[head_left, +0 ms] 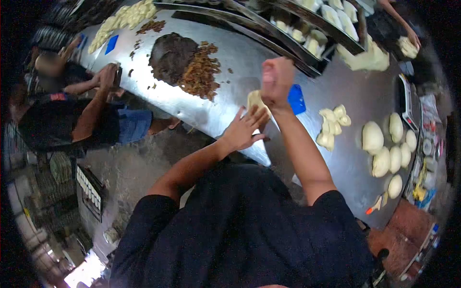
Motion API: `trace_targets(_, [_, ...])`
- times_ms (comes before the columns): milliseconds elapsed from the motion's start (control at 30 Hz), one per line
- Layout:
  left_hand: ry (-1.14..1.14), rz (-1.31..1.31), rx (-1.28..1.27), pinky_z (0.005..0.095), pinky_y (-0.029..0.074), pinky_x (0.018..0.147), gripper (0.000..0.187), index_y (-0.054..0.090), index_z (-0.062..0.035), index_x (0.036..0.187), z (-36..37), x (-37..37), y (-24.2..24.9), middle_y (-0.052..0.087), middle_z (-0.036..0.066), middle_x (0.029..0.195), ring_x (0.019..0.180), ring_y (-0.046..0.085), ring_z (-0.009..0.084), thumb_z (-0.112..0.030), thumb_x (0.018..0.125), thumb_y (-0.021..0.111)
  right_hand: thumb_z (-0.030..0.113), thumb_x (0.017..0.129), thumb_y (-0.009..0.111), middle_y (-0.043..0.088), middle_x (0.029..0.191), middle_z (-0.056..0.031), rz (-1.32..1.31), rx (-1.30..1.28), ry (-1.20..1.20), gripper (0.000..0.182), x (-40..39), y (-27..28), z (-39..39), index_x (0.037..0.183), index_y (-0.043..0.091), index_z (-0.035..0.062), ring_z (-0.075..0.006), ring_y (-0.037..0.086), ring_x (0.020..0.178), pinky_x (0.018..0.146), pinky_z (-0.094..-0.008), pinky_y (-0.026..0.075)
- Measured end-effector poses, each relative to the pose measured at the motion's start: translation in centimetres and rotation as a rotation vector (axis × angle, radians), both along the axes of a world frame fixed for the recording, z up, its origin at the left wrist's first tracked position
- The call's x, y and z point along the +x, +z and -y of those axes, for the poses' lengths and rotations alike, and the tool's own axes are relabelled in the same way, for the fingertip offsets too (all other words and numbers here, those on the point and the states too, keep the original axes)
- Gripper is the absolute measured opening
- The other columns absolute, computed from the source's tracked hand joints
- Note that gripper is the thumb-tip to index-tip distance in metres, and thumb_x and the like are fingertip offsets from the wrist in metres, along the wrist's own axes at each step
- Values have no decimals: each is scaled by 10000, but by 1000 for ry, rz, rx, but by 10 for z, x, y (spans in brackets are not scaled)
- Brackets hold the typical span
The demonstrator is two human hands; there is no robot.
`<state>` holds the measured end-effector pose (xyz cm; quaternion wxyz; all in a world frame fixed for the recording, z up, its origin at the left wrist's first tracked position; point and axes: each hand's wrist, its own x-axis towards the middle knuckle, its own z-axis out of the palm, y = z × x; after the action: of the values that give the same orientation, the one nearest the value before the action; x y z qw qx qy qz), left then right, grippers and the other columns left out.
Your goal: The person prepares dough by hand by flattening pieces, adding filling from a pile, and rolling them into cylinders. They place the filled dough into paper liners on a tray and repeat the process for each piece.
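My left hand [246, 127] lies with its fingers spread at the lower edge of a flattened piece of pale dough [256, 99] on the metal table. Dark smears mark its fingers. Close above and to the right of that dough, my right hand [277, 80] is closed in a fist, with nothing showing in it. A blue dough scraper [297, 99] rests just right of my right wrist. Beyond my left hand sit a dark brown mound of filling [173, 58] and a loose heap of orange-brown filling [200, 72].
Small dough pieces [333, 126] and several smooth dough balls [381, 161] lie to the right, near a brush [377, 204]. Trays of dough [314, 36] overhang the far side. A co-worker [77, 110] stands left; another person's hand [413, 42] touches dough at upper right.
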<state>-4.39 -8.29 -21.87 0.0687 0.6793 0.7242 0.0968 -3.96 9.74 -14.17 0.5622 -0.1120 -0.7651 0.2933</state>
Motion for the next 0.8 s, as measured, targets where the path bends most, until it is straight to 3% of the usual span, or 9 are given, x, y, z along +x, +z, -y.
trace_targets(67, [-68,31,41,565,142,1184,683,345,-133,1512,3,-14,-12,308,91,1589,1481,246,277,-503,958,494,207,837,606,632,824,-151,507,210,-9,160,-2,-100,-11,769,632,64,-315,590,805,716,-448,423])
trace_targets(100, [-102,70,41,559,147,1185,669,349,-143,1512,5,-21,-14,313,71,1588,1482,243,263,-505,966,481,221,822,659,636,787,-152,525,110,12,184,-7,-115,-15,727,609,72,-316,600,742,697,-462,426])
trace_targets(167, [-116,62,77,552,166,1181,663,347,-141,1514,5,-23,-7,325,56,1581,1481,246,253,-513,975,451,212,824,672,635,762,-157,396,-69,-70,191,-44,-84,-13,743,629,44,-341,609,720,721,-487,447])
trace_targets(300, [-122,96,85,569,163,1177,703,322,-100,1519,3,-26,-10,279,75,1600,1484,235,273,-543,980,414,156,843,648,660,843,-175,366,-45,409,150,-176,-24,11,869,671,10,-387,633,831,772,-458,502])
trace_targets(367, [-134,157,45,571,84,1201,703,298,-100,1529,3,-29,-14,283,52,1601,1499,200,256,-542,989,390,178,837,675,685,969,-186,562,148,458,245,-252,-30,14,1019,696,15,-402,648,920,802,-454,525])
trace_targets(467, [-173,237,-89,582,66,1202,712,296,-100,1531,2,-31,-15,301,81,1590,1505,171,265,-538,982,419,182,833,670,679,977,-208,800,259,421,236,-335,-62,21,1009,703,27,-410,649,946,822,-465,528])
trace_targets(633, [-246,205,-221,584,75,1203,693,333,-93,1514,2,-36,0,308,81,1588,1503,173,267,-533,985,417,183,816,662,685,955,-210,1051,320,394,230,-348,-66,32,989,729,47,-394,664,915,825,-473,534])
trace_targets(700, [-170,192,-131,586,102,1199,678,366,-81,1491,0,-33,-4,319,84,1581,1492,210,271,-521,980,432,169,803,644,697,929,-193,1026,335,514,239,-327,-62,22,990,741,57,-380,676,870,806,-461,543])
trace_targets(800, [-154,291,53,600,146,1182,580,416,-103,1460,-2,-36,-10,347,89,1565,1469,271,276,-405,973,503,163,793,643,709,948,-183,818,76,473,294,-229,-2,5,1052,731,56,-333,692,809,759,-409,555])
